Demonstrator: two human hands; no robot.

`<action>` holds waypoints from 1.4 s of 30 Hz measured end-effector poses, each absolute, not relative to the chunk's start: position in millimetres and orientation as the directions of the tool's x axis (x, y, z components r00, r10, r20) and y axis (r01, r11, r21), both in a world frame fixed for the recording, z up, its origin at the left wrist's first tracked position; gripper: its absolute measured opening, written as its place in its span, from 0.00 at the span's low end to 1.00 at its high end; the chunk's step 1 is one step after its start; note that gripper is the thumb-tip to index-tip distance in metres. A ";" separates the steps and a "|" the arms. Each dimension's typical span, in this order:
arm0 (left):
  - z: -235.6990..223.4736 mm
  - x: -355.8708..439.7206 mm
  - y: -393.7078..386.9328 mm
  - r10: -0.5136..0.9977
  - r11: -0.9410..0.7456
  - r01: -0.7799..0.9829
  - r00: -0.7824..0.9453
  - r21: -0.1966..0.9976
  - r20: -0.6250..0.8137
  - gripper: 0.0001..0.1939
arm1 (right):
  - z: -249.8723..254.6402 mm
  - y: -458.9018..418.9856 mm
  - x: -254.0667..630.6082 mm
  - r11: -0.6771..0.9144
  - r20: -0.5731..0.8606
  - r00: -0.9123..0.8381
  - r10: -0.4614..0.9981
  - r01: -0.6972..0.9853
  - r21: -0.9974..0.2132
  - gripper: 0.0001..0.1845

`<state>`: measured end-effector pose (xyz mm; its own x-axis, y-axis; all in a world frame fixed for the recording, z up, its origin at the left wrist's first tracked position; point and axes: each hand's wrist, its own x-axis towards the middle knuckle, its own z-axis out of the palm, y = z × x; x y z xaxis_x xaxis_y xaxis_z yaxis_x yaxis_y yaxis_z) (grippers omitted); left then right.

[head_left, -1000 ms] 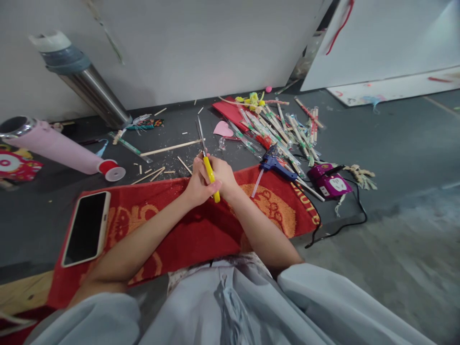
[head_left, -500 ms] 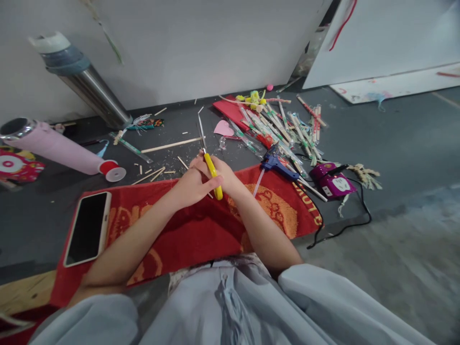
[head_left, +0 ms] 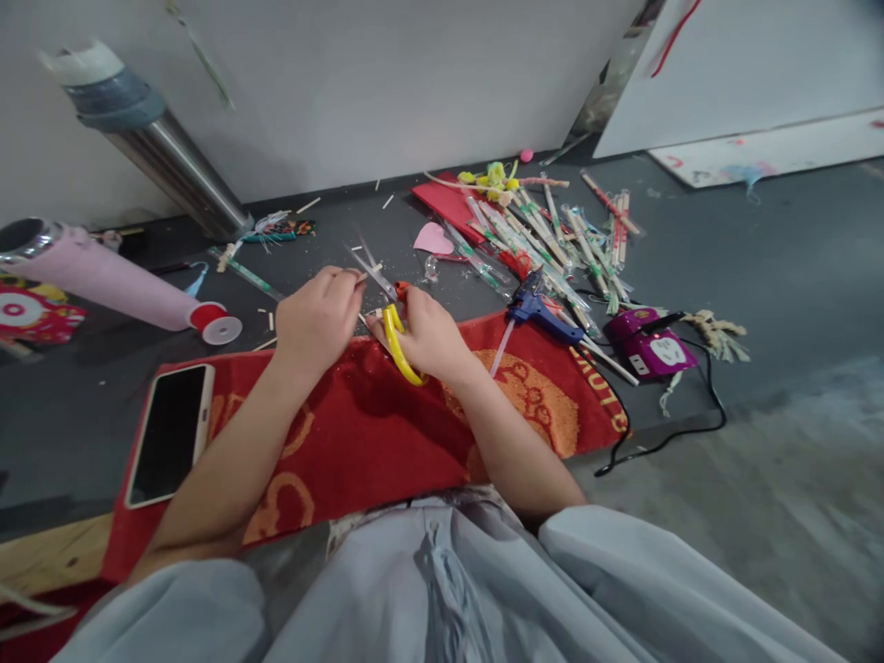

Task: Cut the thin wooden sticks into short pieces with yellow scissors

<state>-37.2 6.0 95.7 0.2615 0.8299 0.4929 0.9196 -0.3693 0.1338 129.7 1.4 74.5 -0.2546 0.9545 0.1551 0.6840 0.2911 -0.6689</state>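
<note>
My right hand [head_left: 435, 341] grips a pair of scissors by its yellow handles [head_left: 395, 345]. The scissor blades [head_left: 375, 272] are spread apart and slightly blurred, pointing away and to the left. An orange part [head_left: 401, 291] shows by the right fingers. My left hand [head_left: 321, 318] is closed just left of the blades, fingertips pinched. From them the pale end of a thin wooden stick [head_left: 363, 277] sticks out toward the blades; the rest is hidden behind the fingers. Below both wrists lies a red towel [head_left: 387, 433] with orange patterns.
A phone [head_left: 171, 433] lies on the towel's left. Right of my hands are a blue glue gun [head_left: 542, 313], a purple power block [head_left: 642, 345] with a black cord, and a heap of wrapped sticks [head_left: 531, 239]. A steel flask [head_left: 186, 166], pink roll [head_left: 117, 276] and ribbon spool [head_left: 217, 327] are left.
My hands have come apart, the left moving leftward and closing on the stick. The scissors have turned to point further left, their blades now opened. The view has shifted slightly.
</note>
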 end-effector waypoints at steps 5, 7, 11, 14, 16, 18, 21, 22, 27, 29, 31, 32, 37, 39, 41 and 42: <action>80.1 -48.2 11.9 0.821 -0.391 0.908 0.273 0.147 0.501 0.17 | 65.8 2.8 128.8 0.362 0.232 -0.278 0.932 0.700 -0.615 0.37; 78.0 -50.4 14.2 0.816 -0.415 0.892 0.277 0.180 0.508 0.17 | 63.2 3.9 129.6 0.383 0.260 -0.282 0.924 0.699 -0.603 0.38; 79.7 -51.2 18.4 0.819 -0.457 0.851 0.289 0.259 0.496 0.16 | 62.3 4.3 131.0 0.415 0.276 -0.310 0.910 0.700 -0.582 0.39; 86.0 -49.3 18.5 0.821 -0.484 0.821 0.306 0.303 0.481 0.17 | 65.4 2.8 130.8 0.413 0.248 -0.331 0.910 0.709 -0.572 0.39; 91.5 -47.4 17.5 0.838 -0.484 0.802 0.311 0.350 0.448 0.18 | 68.0 1.7 130.6 0.405 0.231 -0.334 0.914 0.713 -0.573 0.40; 96.3 -45.9 16.3 0.864 -0.465 0.791 0.306 0.399 0.400 0.20 | 70.0 1.0 130.7 0.398 0.224 -0.330 0.917 0.718 -0.572 0.41; 99.9 -45.1 15.6 0.887 -0.437 0.774 0.285 0.458 0.364 0.20 | 70.8 0.9 131.6 0.389 0.220 -0.322 0.921 0.723 -0.571 0.42; 100.2 -45.3 15.6 0.889 -0.436 0.766 0.283 0.473 0.361 0.20 | 70.5 1.0 131.8 0.386 0.218 -0.320 0.922 0.723 -0.573 0.41; 99.4 -46.7 15.9 0.892 -0.435 0.757 0.291 0.488 0.345 0.21 | 68.7 1.4 132.0 0.389 0.227 -0.318 0.921 0.710 -0.587 0.40; 99.6 -46.8 16.1 0.891 -0.438 0.761 0.297 0.479 0.344 0.22 | 69.0 1.4 131.9 0.389 0.224 -0.319 0.921 0.710 -0.588 0.41; 100.1 -46.4 16.3 0.890 -0.441 0.765 0.302 0.470 0.342 0.22 | 69.6 1.5 132.1 0.382 0.217 -0.316 0.924 0.714 -0.586 0.41; 100.4 -46.1 16.3 0.890 -0.441 0.766 0.303 0.468 0.342 0.22 | 69.9 1.5 132.2 0.379 0.215 -0.314 0.925 0.714 -0.589 0.42; 101.7 -44.6 16.3 0.877 -0.461 0.758 0.310 0.461 0.368 0.19 | 70.4 1.6 132.4 0.365 0.209 -0.301 0.930 0.713 -0.599 0.42; 101.9 -44.4 16.4 0.874 -0.467 0.755 0.313 0.460 0.372 0.18 | 70.1 1.6 132.2 0.363 0.206 -0.300 0.931 0.716 -0.597 0.43; 101.9 -44.4 16.7 0.874 -0.467 0.758 0.318 0.456 0.367 0.18 | 69.4 1.5 131.9 0.364 0.211 -0.298 0.931 0.714 -0.598 0.42; 101.8 -44.5 16.9 0.875 -0.466 0.761 0.321 0.452 0.363 0.18 | 69.1 1.5 131.9 0.366 0.215 -0.297 0.930 0.712 -0.600 0.42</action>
<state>-44.5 16.9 101.8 0.3207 0.8748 0.3630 0.7605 -0.4663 0.4518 131.9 1.5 69.1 -0.2969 0.9305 0.2146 0.7119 0.3655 -0.5997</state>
